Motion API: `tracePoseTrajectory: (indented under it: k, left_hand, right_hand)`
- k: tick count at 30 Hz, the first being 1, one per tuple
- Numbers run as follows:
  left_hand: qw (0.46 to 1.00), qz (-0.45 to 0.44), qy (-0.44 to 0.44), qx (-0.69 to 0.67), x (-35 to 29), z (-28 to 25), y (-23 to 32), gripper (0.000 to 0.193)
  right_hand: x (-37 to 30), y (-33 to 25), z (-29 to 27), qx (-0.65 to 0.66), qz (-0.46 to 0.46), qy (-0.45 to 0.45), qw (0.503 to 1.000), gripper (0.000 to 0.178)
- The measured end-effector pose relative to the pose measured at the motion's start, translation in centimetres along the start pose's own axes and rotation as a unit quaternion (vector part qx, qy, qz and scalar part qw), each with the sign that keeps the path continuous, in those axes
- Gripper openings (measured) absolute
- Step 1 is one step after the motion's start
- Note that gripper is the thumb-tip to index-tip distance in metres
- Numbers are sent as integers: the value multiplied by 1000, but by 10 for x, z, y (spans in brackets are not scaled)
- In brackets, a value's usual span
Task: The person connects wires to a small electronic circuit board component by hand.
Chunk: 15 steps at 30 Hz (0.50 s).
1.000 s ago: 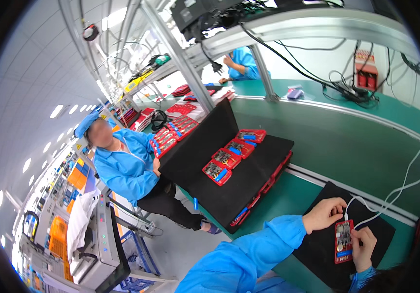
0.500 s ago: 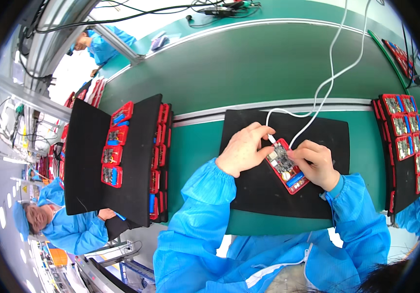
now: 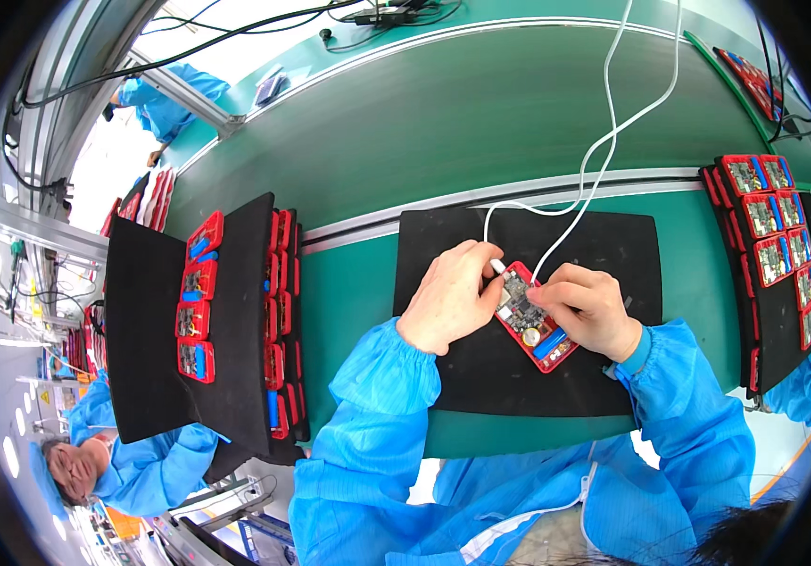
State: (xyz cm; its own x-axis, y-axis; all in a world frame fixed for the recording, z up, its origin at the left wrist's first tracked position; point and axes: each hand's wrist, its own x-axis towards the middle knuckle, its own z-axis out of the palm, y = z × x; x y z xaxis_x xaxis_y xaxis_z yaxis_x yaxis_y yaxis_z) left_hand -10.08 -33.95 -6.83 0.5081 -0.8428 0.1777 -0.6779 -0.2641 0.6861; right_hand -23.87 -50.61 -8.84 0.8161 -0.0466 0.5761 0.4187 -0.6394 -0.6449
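Observation:
A small red device (image 3: pixel 535 321) with an exposed circuit board and a blue part lies on a black mat (image 3: pixel 519 377) in front of me. My left hand (image 3: pixel 453 297) pinches a white plug at the device's upper left corner; its white cable (image 3: pixel 604 141) runs up across the green belt. My right hand (image 3: pixel 589 309) grips the device from the right, fingers resting on the board.
A black tray (image 3: pixel 156 330) with red devices stands on a stack of trays at my left. Another black tray (image 3: pixel 754 311) of red devices sits at my right. The green conveyor (image 3: pixel 443 123) runs behind the mat. Other people in blue coats work at the left and far left.
The view swung from the left neighbour down to my own mat. Both hands stay on the red device, now turned more diagonal, with the left hand at the plug.

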Motion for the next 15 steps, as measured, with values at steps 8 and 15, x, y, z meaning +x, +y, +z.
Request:
tracePoseTrajectory:
  k: [8, 15]
  left_hand:
    - [999, 1, 44, 11, 1, 6, -2, 25]
    - [997, 5, 34, 67, 0, 2, 4, 18]
  right_hand:
    - [4, 1, -2, -12, 1, -5, 1000, 13]
    - [9, -1, -3, -18, -35, -22, 999, 19]
